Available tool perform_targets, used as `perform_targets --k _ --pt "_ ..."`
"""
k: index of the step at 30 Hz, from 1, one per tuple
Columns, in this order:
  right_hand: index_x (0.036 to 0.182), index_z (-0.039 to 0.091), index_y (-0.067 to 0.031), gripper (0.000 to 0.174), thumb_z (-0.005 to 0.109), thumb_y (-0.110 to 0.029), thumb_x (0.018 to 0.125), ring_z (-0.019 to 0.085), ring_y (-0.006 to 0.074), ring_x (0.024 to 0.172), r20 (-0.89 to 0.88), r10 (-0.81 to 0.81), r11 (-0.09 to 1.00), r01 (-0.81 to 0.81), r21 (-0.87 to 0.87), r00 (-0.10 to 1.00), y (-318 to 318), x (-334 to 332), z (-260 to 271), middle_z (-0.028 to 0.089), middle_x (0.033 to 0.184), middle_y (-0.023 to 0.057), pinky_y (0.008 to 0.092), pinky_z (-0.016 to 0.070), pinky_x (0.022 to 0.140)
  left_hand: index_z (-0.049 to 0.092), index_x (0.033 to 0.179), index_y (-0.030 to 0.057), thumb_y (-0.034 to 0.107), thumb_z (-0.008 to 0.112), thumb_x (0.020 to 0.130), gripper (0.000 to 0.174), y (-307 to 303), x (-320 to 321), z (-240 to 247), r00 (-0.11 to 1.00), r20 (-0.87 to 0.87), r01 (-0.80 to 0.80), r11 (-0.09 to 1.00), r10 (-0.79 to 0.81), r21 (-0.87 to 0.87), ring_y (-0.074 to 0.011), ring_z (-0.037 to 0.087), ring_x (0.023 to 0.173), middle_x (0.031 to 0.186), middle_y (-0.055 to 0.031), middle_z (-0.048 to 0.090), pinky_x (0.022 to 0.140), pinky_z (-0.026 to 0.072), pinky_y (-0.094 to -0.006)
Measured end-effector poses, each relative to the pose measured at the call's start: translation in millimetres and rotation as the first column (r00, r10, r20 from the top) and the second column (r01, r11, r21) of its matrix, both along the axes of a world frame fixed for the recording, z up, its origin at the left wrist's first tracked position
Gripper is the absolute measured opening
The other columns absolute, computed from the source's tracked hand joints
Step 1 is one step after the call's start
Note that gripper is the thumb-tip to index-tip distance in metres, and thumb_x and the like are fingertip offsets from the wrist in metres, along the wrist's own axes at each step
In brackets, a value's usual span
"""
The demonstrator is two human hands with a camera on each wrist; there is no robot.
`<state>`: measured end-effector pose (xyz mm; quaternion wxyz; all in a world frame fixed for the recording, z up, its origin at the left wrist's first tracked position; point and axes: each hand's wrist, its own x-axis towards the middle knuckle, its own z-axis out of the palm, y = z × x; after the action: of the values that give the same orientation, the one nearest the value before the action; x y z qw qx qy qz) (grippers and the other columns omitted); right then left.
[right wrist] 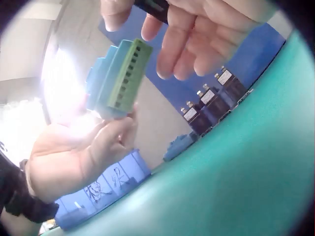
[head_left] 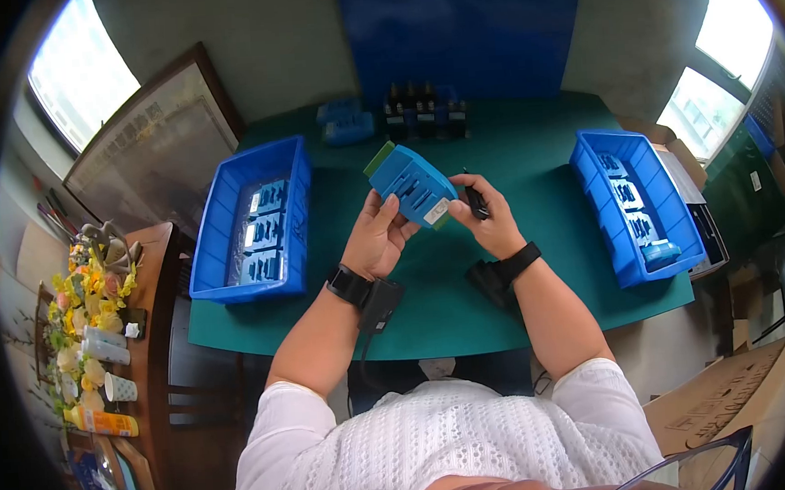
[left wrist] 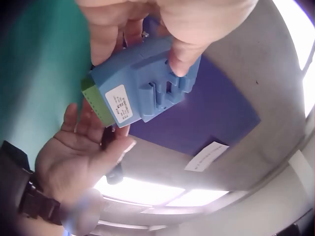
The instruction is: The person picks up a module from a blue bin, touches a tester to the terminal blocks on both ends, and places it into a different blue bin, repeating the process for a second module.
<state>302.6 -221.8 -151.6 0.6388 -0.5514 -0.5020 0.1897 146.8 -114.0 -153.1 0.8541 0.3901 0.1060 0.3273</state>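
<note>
A blue electronic module (head_left: 414, 186) with green terminal blocks is held tilted above the table by my left hand (head_left: 378, 237). The left thumb (left wrist: 183, 61) presses on its clip side, where a white label (left wrist: 119, 105) shows. Its green terminal block (right wrist: 130, 76), with a row of square openings, faces the right wrist camera. My right hand (head_left: 492, 224) is at the module's label end and grips a slim black tool (head_left: 477, 203) with a thin tip; the exact kind of tool cannot be told. Part of that tool is hidden by the fingers.
Blue bins stand on both sides, the left bin (head_left: 204, 273) and the right bin (head_left: 659, 220), each containing several similar modules. Black devices with metal posts (head_left: 425, 115) and more blue modules (head_left: 347, 126) sit at the back of the green table (head_left: 414, 311).
</note>
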Motion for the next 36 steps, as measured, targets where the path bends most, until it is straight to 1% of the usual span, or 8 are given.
perform_targets --k 2,7,13,17,22,26,32,36 --pt "0.103 0.054 -0.0014 0.043 0.074 -0.027 0.075 0.047 0.0081 0.066 0.074 0.017 1.0 -0.015 -0.016 0.997 3.1 -1.7 -5.3 0.054 0.076 0.0006 0.0221 0.0423 0.063 0.035 0.128 0.0082 0.018 0.05 0.092 0.04 -2.1 -3.9 -1.7 1.0 0.011 0.026 0.999 -0.025 -0.041 -0.0199 0.054 0.107 0.117 -0.0072 0.051 0.089 0.0493 -0.0346" --pt "0.1 0.054 -0.0015 0.043 0.075 -0.028 0.073 0.051 0.0101 0.073 0.095 -0.012 0.997 0.019 -0.072 0.995 -3.2 -10.9 1.2 0.056 0.083 0.0037 0.0237 0.0435 0.067 0.037 0.122 0.0072 0.017 0.049 0.092 0.033 -3.1 -9.0 -7.3 0.995 0.058 0.084 0.991 -0.079 -0.099 -0.0201 0.054 0.105 0.116 -0.0086 0.051 0.087 0.049 -0.0357" --pt "0.099 0.054 -0.0027 0.037 0.074 -0.012 0.07 0.056 0.0132 0.076 0.22 -0.082 0.995 0.092 -0.034 0.972 -2.6 -16.4 4.2 0.059 0.087 0.0064 0.0251 0.0458 0.071 0.042 0.115 0.0077 0.011 0.048 0.092 0.024 -5.2 -6.0 -14.9 0.973 -0.195 -0.142 0.987 0.125 -0.079 -0.0205 0.059 0.093 0.103 -0.0066 0.054 0.078 0.0535 -0.0359" --pt "0.101 0.055 -0.0039 0.038 0.073 -0.001 0.067 0.062 0.0217 0.091 0.314 -0.061 0.998 0.051 0.04 0.947 1.6 -15.2 0.7 0.062 0.103 0.0129 0.0293 0.0483 0.079 0.039 0.12 0.0067 0.016 0.045 0.091 0.031 -3.9 -9.8 -7.5 0.984 -0.171 -0.069 0.994 0.054 -0.085 -0.0218 0.056 0.097 0.107 -0.0075 0.051 0.082 0.0514 -0.0382" --pt "0.104 0.056 -0.0063 0.045 0.075 -0.003 0.063 0.057 0.0313 0.1 0.426 -0.052 0.999 0.051 0.012 0.903 -1.3 -16.0 5.6 0.058 0.113 0.0152 0.036 0.0473 0.085 0.035 0.127 0.0052 0.03 0.046 0.091 0.046 -1.6 -12.8 -6.3 0.997 0.023 0.081 0.977 -0.078 -0.199 -0.0228 0.051 0.104 0.117 -0.0093 0.048 0.085 0.0487 -0.0397" --pt "0.104 0.057 -0.0074 0.048 0.076 -0.003 0.06 0.05 0.0343 0.11 0.516 -0.029 1.0 0.022 0.02 0.856 -2.3 -18.7 7.9 0.056 0.119 0.0147 0.0384 0.0441 0.091 0.036 0.128 0.0058 0.035 0.049 0.09 0.049 -8.7 -11.8 0.2 0.997 -0.006 0.071 0.993 -0.072 -0.099 -0.0243 0.052 0.109 0.123 -0.0106 0.048 0.089 0.048 -0.0404" --pt "0.104 0.056 -0.0068 0.046 0.076 -0.003 0.063 0.049 0.0333 0.114 0.555 0.054 0.996 -0.084 0.029 0.83 -6.3 -23.6 15.4 0.055 0.12 0.0151 0.0374 0.0431 0.093 0.034 0.126 0.0068 0.023 0.054 0.09 0.044 -4.0 -9.7 -4.1 0.999 -0.005 -0.035 0.997 0.035 -0.067 -0.0232 0.053 0.107 0.118 -0.0106 0.05 0.088 0.0486 -0.0405" --pt "0.104 0.056 -0.0064 0.041 0.072 -0.001 0.067 0.056 0.0288 0.103 0.396 0.024 0.986 -0.087 0.143 0.918 -5.3 -21.8 10.4 0.058 0.115 0.013 0.0338 0.0466 0.086 0.037 0.125 0.0084 0.02 0.053 0.09 0.04 -2.6 -10.7 1.0 0.998 0.049 -0.024 0.995 0.028 -0.092 -0.0219 0.053 0.108 0.118 -0.0098 0.051 0.09 0.0466 -0.0393"
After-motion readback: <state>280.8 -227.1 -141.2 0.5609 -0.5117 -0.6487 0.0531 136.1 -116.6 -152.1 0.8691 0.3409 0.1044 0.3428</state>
